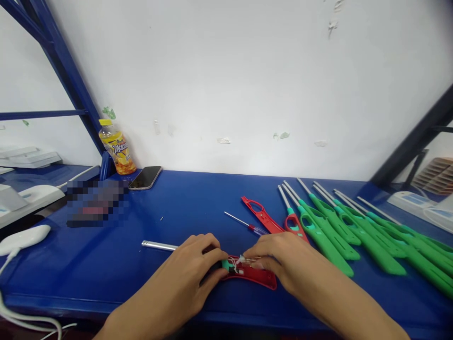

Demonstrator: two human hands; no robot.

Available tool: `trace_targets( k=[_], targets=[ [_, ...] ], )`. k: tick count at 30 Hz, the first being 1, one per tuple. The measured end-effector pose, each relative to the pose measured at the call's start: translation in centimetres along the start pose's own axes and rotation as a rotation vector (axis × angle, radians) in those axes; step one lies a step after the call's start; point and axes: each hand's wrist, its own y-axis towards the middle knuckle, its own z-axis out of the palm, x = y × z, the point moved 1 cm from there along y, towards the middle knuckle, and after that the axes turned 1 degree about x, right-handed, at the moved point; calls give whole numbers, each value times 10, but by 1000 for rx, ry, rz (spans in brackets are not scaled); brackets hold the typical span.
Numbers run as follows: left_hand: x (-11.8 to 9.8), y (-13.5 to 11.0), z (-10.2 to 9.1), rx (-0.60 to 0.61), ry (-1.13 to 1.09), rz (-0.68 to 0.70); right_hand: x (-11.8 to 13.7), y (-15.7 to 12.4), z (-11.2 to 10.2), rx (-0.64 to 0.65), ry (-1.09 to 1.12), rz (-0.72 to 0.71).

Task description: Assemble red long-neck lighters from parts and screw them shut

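An opened long-nosed gas lighter lies on the blue table, its red lower shell (262, 279) facing up with white wires and small parts inside. My left hand (193, 267) pinches the lighter around its green collar (225, 265). The silver tube (159, 245) sticks out to the left from under this hand. My right hand (279, 257) has thumb and fingers closed on a small clear part (253, 262) over the shell; my fingers partly hide it. Beyond my right hand are the loose red shell half (265, 219) and a screwdriver (247, 225) with a thin shaft.
Several green long lighters (329, 241) and a red one (296, 226) lie side by side at right. At the back left are a phone (146, 178) and a drink bottle (118, 148). A blurred dark object (97, 205) and white cables (21, 311) are at left.
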Motion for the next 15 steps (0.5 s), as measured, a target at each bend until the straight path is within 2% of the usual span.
trace_targets(
  k=[15],
  targets=[
    [-3,0,-2,-1,14,4,0,2,3,3,44,-9]
  ],
)
